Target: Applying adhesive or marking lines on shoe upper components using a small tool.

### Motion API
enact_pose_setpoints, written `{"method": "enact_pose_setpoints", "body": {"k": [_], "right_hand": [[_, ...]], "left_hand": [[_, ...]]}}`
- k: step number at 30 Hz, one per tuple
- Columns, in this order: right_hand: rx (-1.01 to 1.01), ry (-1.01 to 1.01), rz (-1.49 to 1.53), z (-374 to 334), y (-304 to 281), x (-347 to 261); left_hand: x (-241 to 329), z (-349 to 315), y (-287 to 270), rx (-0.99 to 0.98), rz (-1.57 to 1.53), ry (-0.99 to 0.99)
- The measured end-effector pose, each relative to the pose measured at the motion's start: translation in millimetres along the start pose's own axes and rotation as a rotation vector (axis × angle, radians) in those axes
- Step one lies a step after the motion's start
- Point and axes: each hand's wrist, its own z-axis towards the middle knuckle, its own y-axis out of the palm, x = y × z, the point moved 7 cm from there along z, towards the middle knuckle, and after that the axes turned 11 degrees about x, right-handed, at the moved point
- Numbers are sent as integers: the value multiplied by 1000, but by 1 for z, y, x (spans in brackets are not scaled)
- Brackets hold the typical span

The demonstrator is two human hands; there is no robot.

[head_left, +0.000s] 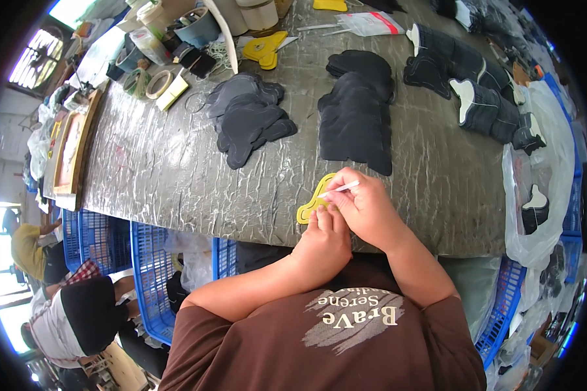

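Note:
A yellow curved template (306,211) with slots cut in it lies near the table's front edge. The fingers of my left hand (325,240) press close together on its near side, holding it against the table; the thumb is hidden. My right hand (370,207) pinches a slim white marking pen (343,189), slanted, its tip over the template. What lies under the template is hidden by it and my hands. Just beyond stands a long overlapping stack of dark cut pieces (355,120). Left of it sits a looser pile of similar dark pieces (251,120).
Another yellow template (264,49) lies at the back, near tape rolls (159,85) and tubs (199,29). Bundled dark pieces with white edges (486,107) and a plastic bag (541,176) line the right side. Blue crates (151,280) stand below the table; people are at the left.

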Motion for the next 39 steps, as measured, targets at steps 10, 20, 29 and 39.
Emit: {"method": "enact_pose_setpoints", "body": {"k": [10,20,29,39], "right_hand": [[-145,34,-31,4,21,9],[4,-36,-169,21,4,1],[-74,-23,-148,17,14,2],[93,-43,-128,24,2,12]], "left_hand": [[-1,-1,-4,59,13,32],[-2,1,-2,2,-7,17],[-2,1,-1,4,-44,-3],[-2,0,0,-30,-25,17]]}}
